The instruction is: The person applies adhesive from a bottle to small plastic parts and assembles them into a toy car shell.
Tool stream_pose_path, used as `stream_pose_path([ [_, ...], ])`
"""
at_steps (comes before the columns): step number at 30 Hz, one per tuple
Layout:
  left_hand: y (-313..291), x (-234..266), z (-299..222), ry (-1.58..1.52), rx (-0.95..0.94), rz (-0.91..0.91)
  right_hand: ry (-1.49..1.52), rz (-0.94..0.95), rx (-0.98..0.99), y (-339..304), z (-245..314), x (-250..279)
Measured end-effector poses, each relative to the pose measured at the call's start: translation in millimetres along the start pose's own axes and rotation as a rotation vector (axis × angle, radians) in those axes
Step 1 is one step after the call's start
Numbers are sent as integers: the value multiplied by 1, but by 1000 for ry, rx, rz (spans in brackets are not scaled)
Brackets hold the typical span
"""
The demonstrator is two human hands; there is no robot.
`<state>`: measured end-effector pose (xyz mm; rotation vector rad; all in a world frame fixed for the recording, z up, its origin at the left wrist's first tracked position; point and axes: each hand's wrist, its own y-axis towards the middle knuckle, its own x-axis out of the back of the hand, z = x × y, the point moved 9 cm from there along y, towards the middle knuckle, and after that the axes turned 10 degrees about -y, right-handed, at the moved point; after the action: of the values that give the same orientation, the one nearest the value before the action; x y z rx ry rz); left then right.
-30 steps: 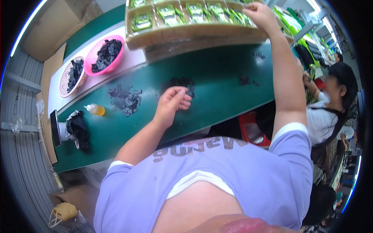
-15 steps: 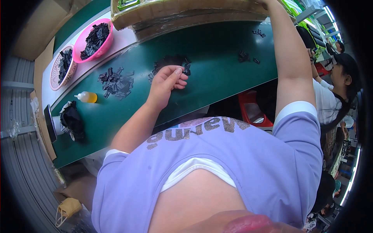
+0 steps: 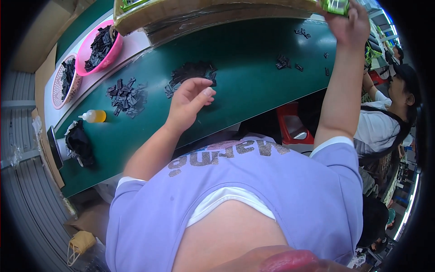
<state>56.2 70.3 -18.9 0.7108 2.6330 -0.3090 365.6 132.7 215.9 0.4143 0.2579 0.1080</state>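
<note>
My right hand is raised at the top right, its fingers closed round a bright green plastic part with a pale shiny middle. The frame's top edge cuts this part off, so its kind is unclear. Over the bench's middle, my left hand is loosely curled, with a gap between thumb and forefinger and nothing visible in it. Just beyond it lies a heap of small black pieces. More dark pieces lie to its left.
Pink basin and paler basket hold black strips. A bottle of yellow liquid lies near black cloth. Cardboard box edges the green bench; small black parts lie right. A red stool and person are beyond.
My right hand has come back from the far box edge and now shows the green part in its grasp. My left hand shifted slightly left; its thumb has moved away from the forefinger.
</note>
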Motion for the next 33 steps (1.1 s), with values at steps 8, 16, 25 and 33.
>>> stream_pose_path([
  [8, -40, -68, -62, 1098, -925, 153, 211, 333, -983, -179, -193, -121],
  [16, -19, -52, -39, 1187, -543, 202, -821, -83, -511, -157, -169, -23],
  [25, -14, -32, -32, 1081, -346, 121, -1759, -193, -118, -161, -131, 89],
  [33, -1, -10, -21, 903, -272, 77, -1611, -519, -211, -168, -113, 107],
])
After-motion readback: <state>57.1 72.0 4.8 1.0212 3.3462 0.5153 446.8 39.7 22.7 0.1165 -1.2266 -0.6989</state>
